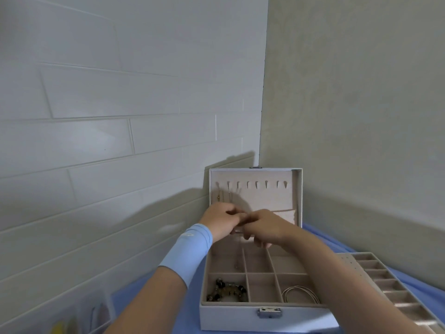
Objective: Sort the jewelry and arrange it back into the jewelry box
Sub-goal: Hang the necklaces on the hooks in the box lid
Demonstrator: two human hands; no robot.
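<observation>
A pale jewelry box [240,317] stands open on a blue cloth, its lid [298,189] upright with a row of hooks. Thin necklaces [225,197] hang from the leftmost hooks. My left hand [220,219] and my right hand [263,226] meet in front of the lid's lower edge, fingers curled together; a thin chain with a small pendant [237,265] hangs from them into a back compartment. What exactly each hand pinches is hidden. A beaded bracelet [227,289] lies in the front left compartment, thin wire bangles [301,294] in the front right.
The box's removable tray [390,283] with several small slots lies on the cloth to the right. A clear plastic container [79,317] sits at the lower left. Tiled wall on the left and a plain wall on the right meet just behind the box.
</observation>
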